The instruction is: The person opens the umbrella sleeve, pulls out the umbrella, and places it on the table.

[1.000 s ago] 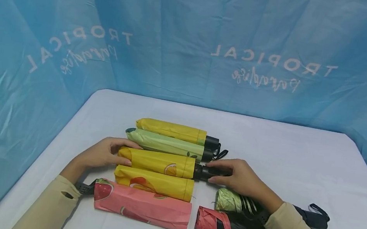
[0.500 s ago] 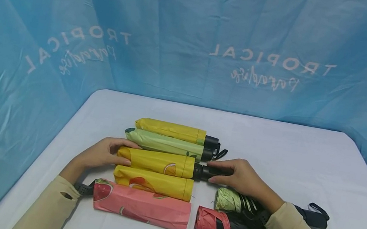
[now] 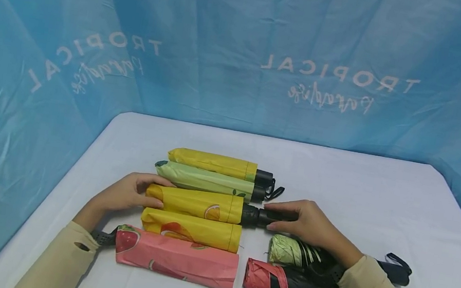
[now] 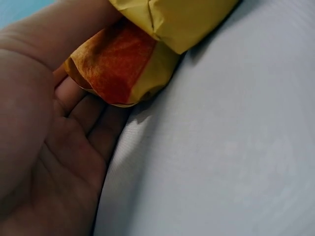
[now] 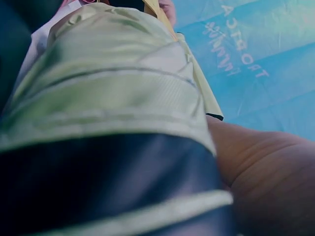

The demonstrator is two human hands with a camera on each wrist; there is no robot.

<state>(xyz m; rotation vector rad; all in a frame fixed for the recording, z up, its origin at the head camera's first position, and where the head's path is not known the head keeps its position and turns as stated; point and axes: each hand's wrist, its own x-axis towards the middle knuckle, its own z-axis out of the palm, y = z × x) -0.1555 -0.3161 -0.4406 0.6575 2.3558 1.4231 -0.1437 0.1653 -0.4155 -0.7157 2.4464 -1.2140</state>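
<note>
My left hand grips the closed left end of a yellow sleeve printed with an orange slice. In the left wrist view, the fingers curl behind its orange-coloured end. From the sleeve's right end sticks a black handle, pinched between thumb and fingers of my right hand. Just below lies a second yellow sleeve, with a pink one nearer me. In the right wrist view, a light green rolled umbrella hides the pinched handle.
Behind my hands lie a green covered umbrella and a yellow covered one. Under my right forearm are a green-and-black rolled umbrella and a red-and-black one. A blue curtain hangs behind the white table.
My right hand has shifted slightly right with the black handle, and a little more black shows beyond the yellow sleeve. My left hand keeps its grip; the whole view has drifted slightly.
</note>
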